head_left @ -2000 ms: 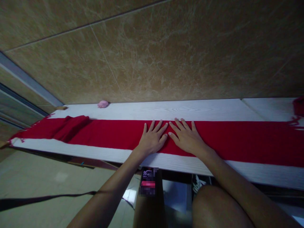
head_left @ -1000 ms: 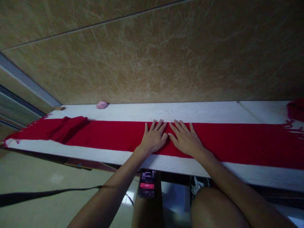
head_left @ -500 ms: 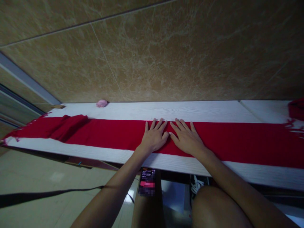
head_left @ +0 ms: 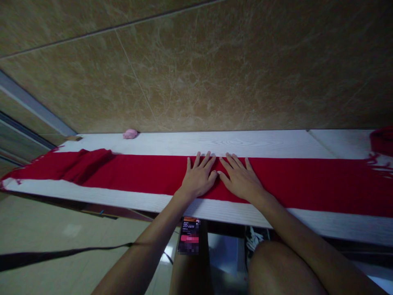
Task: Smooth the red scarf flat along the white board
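A long red scarf (head_left: 307, 180) lies stretched along a white wood-grain table (head_left: 233, 143). My left hand (head_left: 199, 177) and my right hand (head_left: 241, 178) rest flat on the scarf's middle, side by side, fingers spread and pointing toward the wall, thumbs almost touching. Neither hand holds anything. The scarf's left end (head_left: 87, 164) is bunched into a fold with a fringe at the table's left edge. Its right end (head_left: 382, 141) is piled at the far right, with fringe showing.
A small pink object (head_left: 130, 133) sits at the table's back edge against the brown tiled wall. Below the table's front edge are my knees, a phone (head_left: 188, 235) with a lit screen, and a black strap (head_left: 61, 254) across the tiled floor.
Both hands have stayed flat on the scarf's middle. Only the camera shifts slightly.
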`<action>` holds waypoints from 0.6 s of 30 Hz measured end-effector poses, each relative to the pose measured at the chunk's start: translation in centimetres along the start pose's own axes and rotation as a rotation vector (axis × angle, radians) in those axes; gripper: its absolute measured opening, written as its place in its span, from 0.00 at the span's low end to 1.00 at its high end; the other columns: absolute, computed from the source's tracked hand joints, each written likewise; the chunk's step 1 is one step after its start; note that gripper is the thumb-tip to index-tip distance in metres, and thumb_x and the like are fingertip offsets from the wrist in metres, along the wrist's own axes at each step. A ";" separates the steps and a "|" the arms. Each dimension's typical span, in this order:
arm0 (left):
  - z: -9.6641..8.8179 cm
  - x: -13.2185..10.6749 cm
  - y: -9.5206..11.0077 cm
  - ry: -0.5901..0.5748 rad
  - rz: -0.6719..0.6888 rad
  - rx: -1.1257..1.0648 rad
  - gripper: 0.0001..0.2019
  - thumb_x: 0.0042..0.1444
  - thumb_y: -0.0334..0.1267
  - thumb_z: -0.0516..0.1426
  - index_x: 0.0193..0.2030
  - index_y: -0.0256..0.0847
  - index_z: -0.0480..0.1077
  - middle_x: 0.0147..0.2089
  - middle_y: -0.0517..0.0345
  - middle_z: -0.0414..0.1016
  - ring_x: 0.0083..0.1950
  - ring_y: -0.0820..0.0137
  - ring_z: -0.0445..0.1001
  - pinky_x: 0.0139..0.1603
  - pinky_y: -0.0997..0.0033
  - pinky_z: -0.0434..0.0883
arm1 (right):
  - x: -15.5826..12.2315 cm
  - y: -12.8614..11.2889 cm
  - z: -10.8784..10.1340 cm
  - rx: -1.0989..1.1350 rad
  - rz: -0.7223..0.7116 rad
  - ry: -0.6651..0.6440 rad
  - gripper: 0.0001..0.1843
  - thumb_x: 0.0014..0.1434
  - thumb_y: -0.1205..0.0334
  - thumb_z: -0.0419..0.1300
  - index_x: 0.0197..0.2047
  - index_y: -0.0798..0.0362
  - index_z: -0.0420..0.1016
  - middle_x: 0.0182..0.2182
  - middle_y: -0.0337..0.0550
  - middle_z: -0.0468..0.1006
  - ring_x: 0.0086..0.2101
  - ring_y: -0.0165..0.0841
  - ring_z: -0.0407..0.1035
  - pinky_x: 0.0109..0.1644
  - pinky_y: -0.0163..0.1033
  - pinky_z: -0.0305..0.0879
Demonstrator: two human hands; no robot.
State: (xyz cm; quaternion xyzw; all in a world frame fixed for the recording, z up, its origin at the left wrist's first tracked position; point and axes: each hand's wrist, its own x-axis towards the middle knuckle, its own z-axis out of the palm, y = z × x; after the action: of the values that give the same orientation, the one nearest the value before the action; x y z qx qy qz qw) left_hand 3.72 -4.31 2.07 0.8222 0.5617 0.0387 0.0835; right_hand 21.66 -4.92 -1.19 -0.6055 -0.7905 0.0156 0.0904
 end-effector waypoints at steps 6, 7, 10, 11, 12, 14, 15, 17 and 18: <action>-0.1 -0.1 0.1 -0.030 -0.002 0.010 0.32 0.78 0.46 0.43 0.86 0.46 0.54 0.87 0.59 0.48 0.89 0.49 0.40 0.85 0.28 0.41 | -0.1 -0.4 -0.7 -0.014 0.025 -0.066 0.37 0.79 0.48 0.48 0.84 0.54 0.58 0.82 0.51 0.52 0.80 0.50 0.45 0.82 0.68 0.41; -0.1 0.0 0.1 -0.028 -0.002 0.015 0.32 0.78 0.46 0.43 0.86 0.46 0.54 0.87 0.59 0.48 0.89 0.49 0.41 0.85 0.28 0.41 | -0.1 -0.5 -0.9 -0.018 0.028 -0.076 0.37 0.79 0.48 0.48 0.84 0.54 0.58 0.82 0.51 0.51 0.80 0.50 0.44 0.82 0.67 0.40; 0.0 0.0 0.0 -0.025 0.004 0.025 0.32 0.78 0.47 0.43 0.86 0.47 0.53 0.87 0.59 0.48 0.88 0.49 0.41 0.85 0.28 0.42 | -0.1 -0.7 -1.2 -0.028 0.035 -0.084 0.37 0.79 0.49 0.48 0.84 0.54 0.57 0.82 0.51 0.50 0.80 0.50 0.44 0.82 0.67 0.40; 0.0 0.0 -0.1 -0.025 0.005 0.026 0.32 0.78 0.47 0.43 0.86 0.47 0.53 0.87 0.59 0.48 0.89 0.49 0.41 0.85 0.28 0.42 | -0.1 -0.7 -1.2 -0.030 0.036 -0.082 0.37 0.79 0.49 0.48 0.84 0.54 0.57 0.82 0.50 0.50 0.80 0.50 0.44 0.82 0.67 0.40; 0.0 0.0 -0.1 -0.025 0.004 0.025 0.32 0.78 0.47 0.43 0.86 0.47 0.53 0.87 0.59 0.48 0.89 0.49 0.40 0.85 0.28 0.42 | -0.1 -0.7 -1.2 -0.031 0.037 -0.079 0.37 0.79 0.49 0.48 0.84 0.54 0.58 0.82 0.50 0.51 0.80 0.50 0.44 0.82 0.67 0.40; 0.0 0.0 -0.1 -0.029 0.002 0.022 0.32 0.78 0.47 0.43 0.86 0.46 0.53 0.87 0.59 0.48 0.89 0.50 0.40 0.85 0.28 0.41 | -0.1 -0.6 -1.0 -0.029 0.037 -0.076 0.37 0.79 0.49 0.48 0.84 0.54 0.58 0.82 0.50 0.51 0.80 0.50 0.45 0.82 0.66 0.40; 0.0 0.1 -0.1 -0.032 0.000 0.020 0.32 0.78 0.47 0.43 0.86 0.46 0.53 0.87 0.59 0.48 0.89 0.50 0.40 0.85 0.29 0.41 | 0.0 -0.5 -1.0 -0.024 0.038 -0.074 0.37 0.79 0.48 0.48 0.84 0.54 0.58 0.82 0.50 0.52 0.80 0.50 0.45 0.82 0.66 0.41; 0.0 0.1 -0.1 -0.036 -0.003 0.017 0.32 0.79 0.48 0.43 0.86 0.46 0.52 0.87 0.60 0.47 0.89 0.50 0.39 0.85 0.29 0.40 | 0.0 -0.5 -0.8 -0.012 0.038 -0.068 0.37 0.78 0.48 0.48 0.84 0.54 0.59 0.82 0.51 0.53 0.80 0.51 0.46 0.82 0.67 0.41; 0.0 0.0 -0.1 -0.037 -0.003 0.016 0.32 0.79 0.48 0.43 0.86 0.46 0.52 0.87 0.60 0.47 0.89 0.51 0.39 0.85 0.29 0.40 | 0.0 -0.4 -0.8 -0.005 0.035 -0.062 0.37 0.78 0.48 0.48 0.83 0.54 0.59 0.82 0.51 0.53 0.80 0.51 0.46 0.82 0.67 0.42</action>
State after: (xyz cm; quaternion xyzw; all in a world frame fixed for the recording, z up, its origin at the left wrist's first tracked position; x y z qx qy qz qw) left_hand 3.67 -4.24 2.10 0.8226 0.5616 0.0189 0.0872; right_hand 21.38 -5.05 -0.37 -0.6188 -0.7822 0.0339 0.0643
